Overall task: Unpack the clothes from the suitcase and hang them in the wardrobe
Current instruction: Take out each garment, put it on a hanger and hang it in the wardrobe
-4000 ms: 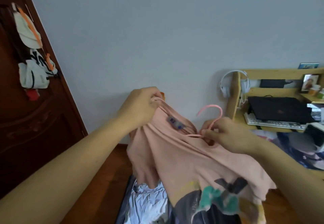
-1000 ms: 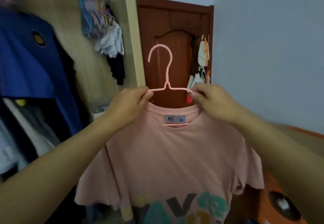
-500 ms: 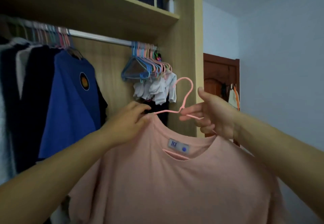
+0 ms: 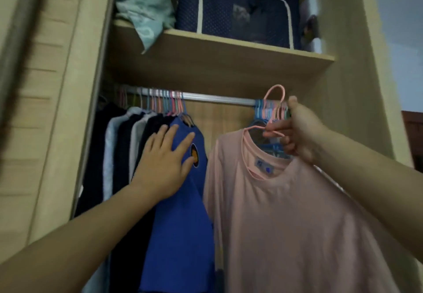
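A pink T-shirt (image 4: 286,212) hangs on a pink hanger (image 4: 274,93), raised in front of the open wardrobe. My right hand (image 4: 299,132) grips the hanger just below its hook, and the hook sits level with the metal rail (image 4: 217,98), in front of it. My left hand (image 4: 167,162) lies flat with spread fingers on a blue shirt (image 4: 180,224) that hangs on the rail. The suitcase is out of view.
Several dark and pale garments (image 4: 123,150) hang at the rail's left. A bunch of empty coloured hangers (image 4: 272,109) crowds its right end, behind my right hand. The shelf (image 4: 229,50) above holds a mint pillow (image 4: 144,6) and a navy storage bag (image 4: 238,8).
My left hand has let go of the pink shirt's shoulder and moved left onto the blue shirt. My right hand has lifted the hanger up to the rail. The view has tilted up.
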